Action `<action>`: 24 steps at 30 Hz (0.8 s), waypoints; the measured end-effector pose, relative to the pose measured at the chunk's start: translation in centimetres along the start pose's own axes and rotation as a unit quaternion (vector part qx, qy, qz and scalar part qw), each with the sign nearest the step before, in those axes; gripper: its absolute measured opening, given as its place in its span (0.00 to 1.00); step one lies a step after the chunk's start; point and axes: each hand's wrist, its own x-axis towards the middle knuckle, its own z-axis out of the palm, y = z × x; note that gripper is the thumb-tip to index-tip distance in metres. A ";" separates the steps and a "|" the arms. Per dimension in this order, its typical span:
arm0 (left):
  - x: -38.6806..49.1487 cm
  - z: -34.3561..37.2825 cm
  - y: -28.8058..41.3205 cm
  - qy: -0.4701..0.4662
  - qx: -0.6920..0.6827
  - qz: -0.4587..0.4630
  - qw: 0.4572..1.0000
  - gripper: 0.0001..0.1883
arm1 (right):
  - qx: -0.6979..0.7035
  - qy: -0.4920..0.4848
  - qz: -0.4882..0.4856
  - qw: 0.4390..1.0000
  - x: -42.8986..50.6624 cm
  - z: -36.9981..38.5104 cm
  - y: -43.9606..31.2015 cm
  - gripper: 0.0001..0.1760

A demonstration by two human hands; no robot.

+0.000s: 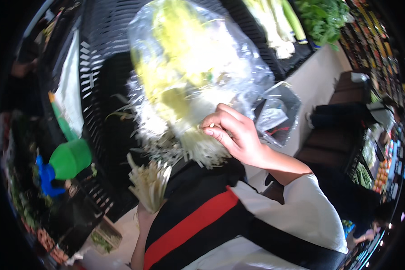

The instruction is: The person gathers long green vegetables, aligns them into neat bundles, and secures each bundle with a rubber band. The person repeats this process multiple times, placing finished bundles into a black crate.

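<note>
A large clear plastic bag (253,64) holds yellow and white leafy stalks (172,37), partly washed out by glare, with their pale ends spreading towards me. Over these ends is my right hand (234,135), thumb and index finger pinching a small pale piece (212,125) too small to identify. At the lower left, my left hand (145,213) grips a separate bunch of thin pale stems (150,187), cut ends up, beside my black and red apron. The bunch and the apron hide most of its fingers.
Black slatted plastic crates (104,20) lie under and beside the bag. Leeks (276,30) and leafy greens (324,17) are at the upper right. A lined bin (280,114) is right of my hand; a green spray bottle (71,158) is left. Other people (344,114) stand among produce displays.
</note>
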 end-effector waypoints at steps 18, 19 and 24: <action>-0.7 -2.2 -0.7 -0.168 -0.463 0.012 0.870 0.27 | 0.170 -0.230 -0.060 0.957 4.6 6.7 -4.2 0.05; -0.8 -2.0 -0.8 -0.149 -0.456 0.027 0.877 0.28 | 0.168 -0.246 -0.085 0.951 4.3 6.8 -4.3 0.05; -1.5 -0.2 -0.9 -0.011 -0.235 0.078 0.969 0.35 | 0.255 -0.168 -0.035 0.952 4.2 6.7 -4.3 0.09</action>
